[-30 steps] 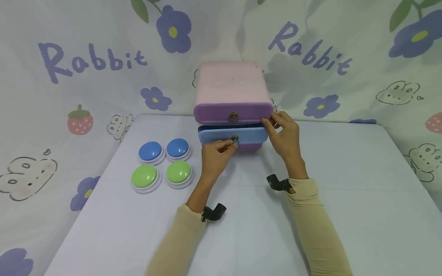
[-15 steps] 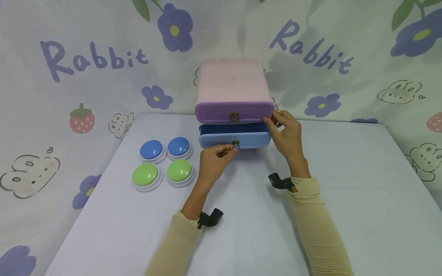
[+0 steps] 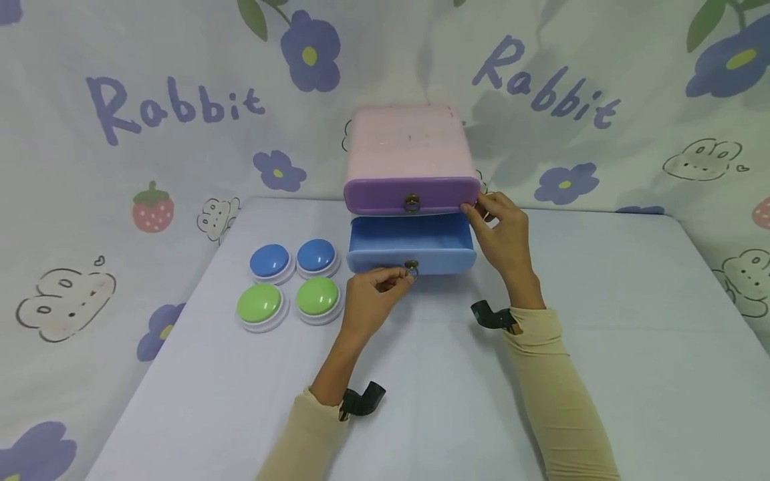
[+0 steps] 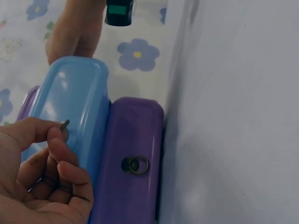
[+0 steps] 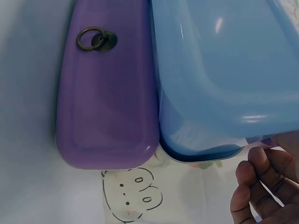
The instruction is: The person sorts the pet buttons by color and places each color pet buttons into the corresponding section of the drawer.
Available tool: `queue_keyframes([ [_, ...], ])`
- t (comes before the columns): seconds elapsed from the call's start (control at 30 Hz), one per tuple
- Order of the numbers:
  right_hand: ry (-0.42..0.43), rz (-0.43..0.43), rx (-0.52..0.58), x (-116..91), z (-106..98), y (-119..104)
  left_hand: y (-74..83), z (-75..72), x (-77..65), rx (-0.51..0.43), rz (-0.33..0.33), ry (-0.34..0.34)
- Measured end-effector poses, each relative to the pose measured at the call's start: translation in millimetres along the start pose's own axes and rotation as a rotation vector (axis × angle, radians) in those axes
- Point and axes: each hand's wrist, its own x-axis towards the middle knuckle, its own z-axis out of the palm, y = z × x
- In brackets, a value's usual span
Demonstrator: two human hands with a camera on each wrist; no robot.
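Note:
A pink cabinet [image 3: 409,140] has a purple top drawer [image 3: 379,196], a blue middle drawer [image 3: 445,262] and a purple bottom drawer [image 4: 133,126]. My left hand [image 3: 368,304] pinches the small metal ring pull [image 4: 65,125] of the blue drawer between thumb and index finger. That drawer stands pulled out, and its inside looks bare. My right hand [image 3: 505,234] grips the cabinet's right side, with the thumb at the lower corner of the top drawer's front. In the head view, the bottom drawer is hidden under the blue one.
Two blue push buttons [image 3: 269,260] and two green push buttons [image 3: 259,302] with white bases sit on the white table [image 3: 631,334], left of the cabinet. Behind stands a printed cloth backdrop [image 3: 198,40]. Each wrist carries a black camera [image 3: 363,399].
My left hand has drawn the blue drawer outward, from slightly open to well out, showing its inside. The right hand has kept its place on the cabinet.

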Motion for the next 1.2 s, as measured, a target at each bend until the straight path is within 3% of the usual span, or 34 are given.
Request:
queue_keyframes([
  [0.27, -0.02, -0.014, 0.004, 5, -5, 2, 0.4, -1.4, -9.7, -0.003, -0.004, -0.008],
  [0.5, -0.031, 0.018, 0.017, 5, -7, 2, -1.4, -3.8, -23.8, -0.033, -0.048, -0.01],
  [0.8, -0.04, 0.032, 0.024, 4, -4, 1, 6.2, -6.7, -38.8, -0.031, -0.06, -0.049],
  [1.2, -0.057, 0.056, 0.004, 6, -8, 0, 7.5, -10.8, -49.5, -0.013, -0.1, -0.057],
])
